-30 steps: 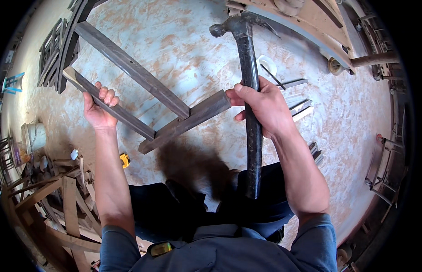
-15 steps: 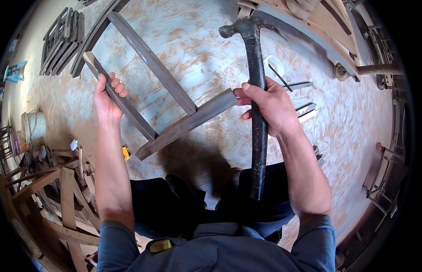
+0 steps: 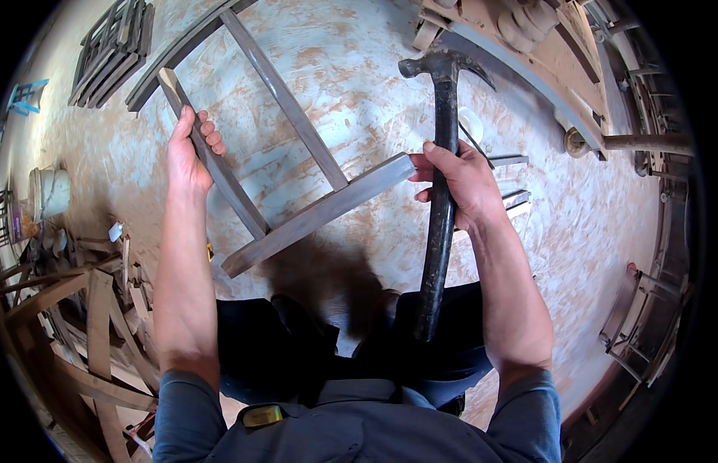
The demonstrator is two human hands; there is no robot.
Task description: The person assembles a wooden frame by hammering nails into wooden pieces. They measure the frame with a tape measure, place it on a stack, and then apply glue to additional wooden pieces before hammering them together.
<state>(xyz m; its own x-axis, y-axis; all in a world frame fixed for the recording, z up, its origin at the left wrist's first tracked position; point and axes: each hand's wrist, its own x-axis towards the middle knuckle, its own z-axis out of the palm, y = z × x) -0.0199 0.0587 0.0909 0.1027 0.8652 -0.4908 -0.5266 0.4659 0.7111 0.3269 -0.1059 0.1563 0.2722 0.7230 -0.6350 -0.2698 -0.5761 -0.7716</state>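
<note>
My left hand is closed around one rail of a grey-brown wooden frame. That rail's pale bare end sticks up past my fist, near the frame's dark far bar. Two rails run from the far side to the nearer bar, which slants up to the right. My right hand holds a black claw hammer by its handle, head up and claw pointing right. Its fingertips also reach the right end of the near bar.
Several similar frames are stacked at the far left. Wood scraps pile up at lower left, below a whitish bucket. A wooden bench stands at far right. Thin dark strips lie on the floor beside my right hand.
The hammer and my right hand have shifted slightly right in view, the hammer tilting more. The frame's far side has also moved right. My left forearm now mostly covers the yellow object on the floor.
</note>
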